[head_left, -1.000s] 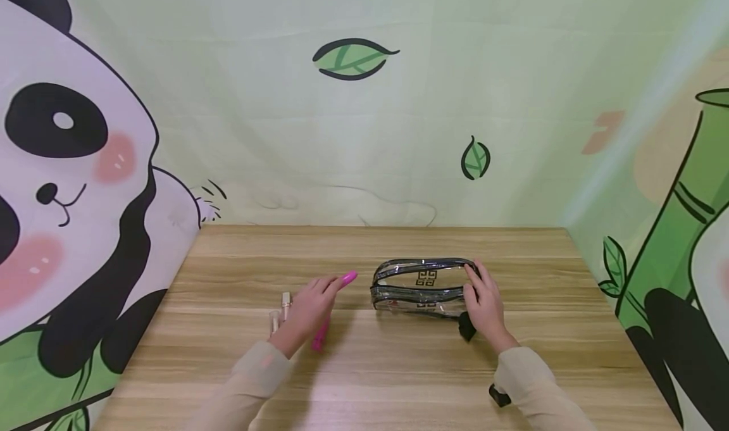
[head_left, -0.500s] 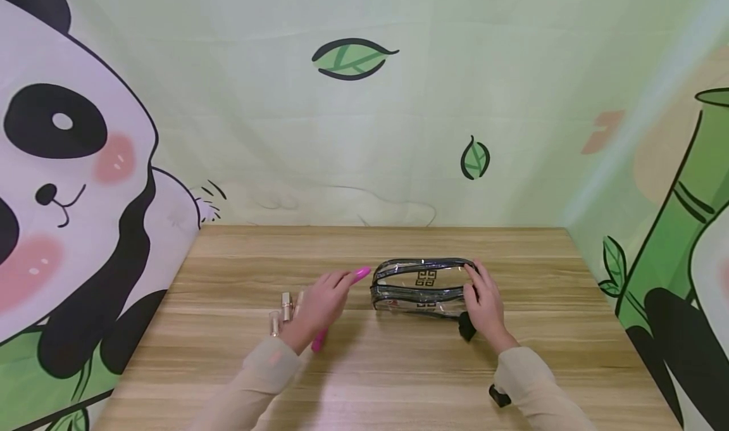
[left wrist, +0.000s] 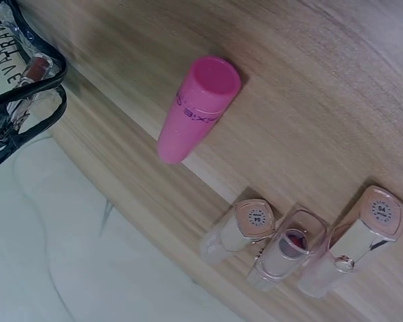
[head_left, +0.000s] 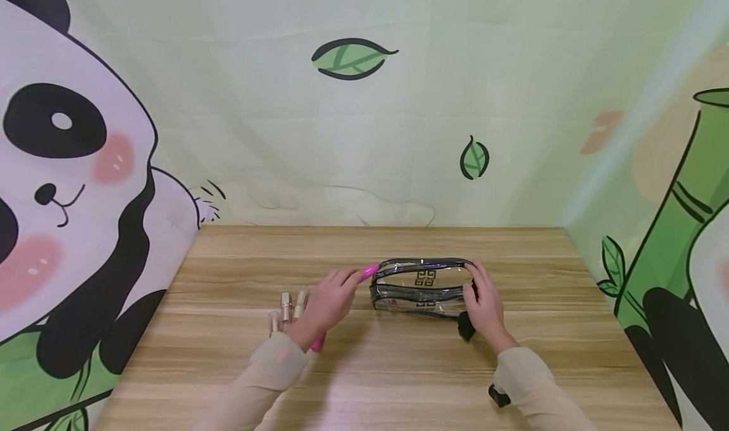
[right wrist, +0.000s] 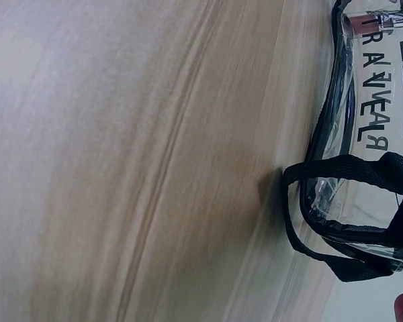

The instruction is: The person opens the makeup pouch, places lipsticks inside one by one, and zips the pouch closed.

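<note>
The left hand's grip (head_left: pixel 335 299) pinches a pink tube (head_left: pixel 370 271) between thumb and fingers, its tip at the left end of a clear, black-trimmed pouch (head_left: pixel 424 293); contact is uncertain. The right hand (head_left: pixel 485 301) holds the pouch's right end, near a black strap (head_left: pixel 467 327). Another pink tube (left wrist: pixel 198 111) and three lip gloss tubes (left wrist: pixel 280 258) are on the bench (head_left: pixel 370 374).

Looks like a staged recording booth: wood-grain table (head_left: pixel 410 374), creased backdrop (head_left: pixel 256 121) printed with panda (head_left: pixel 93 193), leaves (head_left: pixel 353 61), bamboo (head_left: pixel 674 235).
</note>
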Demonstrator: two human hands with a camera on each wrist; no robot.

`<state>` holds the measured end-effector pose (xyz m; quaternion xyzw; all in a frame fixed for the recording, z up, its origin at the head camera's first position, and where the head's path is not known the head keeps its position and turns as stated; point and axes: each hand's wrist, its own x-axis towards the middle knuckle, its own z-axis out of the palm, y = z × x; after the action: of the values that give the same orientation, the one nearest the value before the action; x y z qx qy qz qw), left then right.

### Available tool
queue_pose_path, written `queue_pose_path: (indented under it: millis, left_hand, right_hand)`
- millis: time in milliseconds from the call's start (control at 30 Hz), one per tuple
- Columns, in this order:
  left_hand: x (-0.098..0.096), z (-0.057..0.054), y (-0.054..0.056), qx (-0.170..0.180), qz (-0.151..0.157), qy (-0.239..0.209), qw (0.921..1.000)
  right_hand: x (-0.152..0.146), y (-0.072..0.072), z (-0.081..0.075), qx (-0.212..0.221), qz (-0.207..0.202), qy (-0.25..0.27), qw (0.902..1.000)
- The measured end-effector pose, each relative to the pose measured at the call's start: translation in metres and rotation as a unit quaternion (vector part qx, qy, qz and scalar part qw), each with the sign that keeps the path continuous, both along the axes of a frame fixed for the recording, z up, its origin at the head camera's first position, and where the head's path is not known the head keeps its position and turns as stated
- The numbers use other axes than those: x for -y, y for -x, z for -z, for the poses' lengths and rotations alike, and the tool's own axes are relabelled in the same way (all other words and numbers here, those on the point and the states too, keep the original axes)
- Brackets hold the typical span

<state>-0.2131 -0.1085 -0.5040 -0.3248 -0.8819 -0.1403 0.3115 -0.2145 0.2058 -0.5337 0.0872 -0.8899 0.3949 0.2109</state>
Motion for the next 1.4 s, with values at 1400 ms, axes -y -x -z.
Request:
queue_pose_path:
  millis: [1400]
  left_hand:
    - [-0.048,-0.02,0.014,0.041,0.018,0.113,0.9926]
  right_hand:
    - [0.001,0.001,-0.002,0.005,-0.004,-0.009,0.9999]
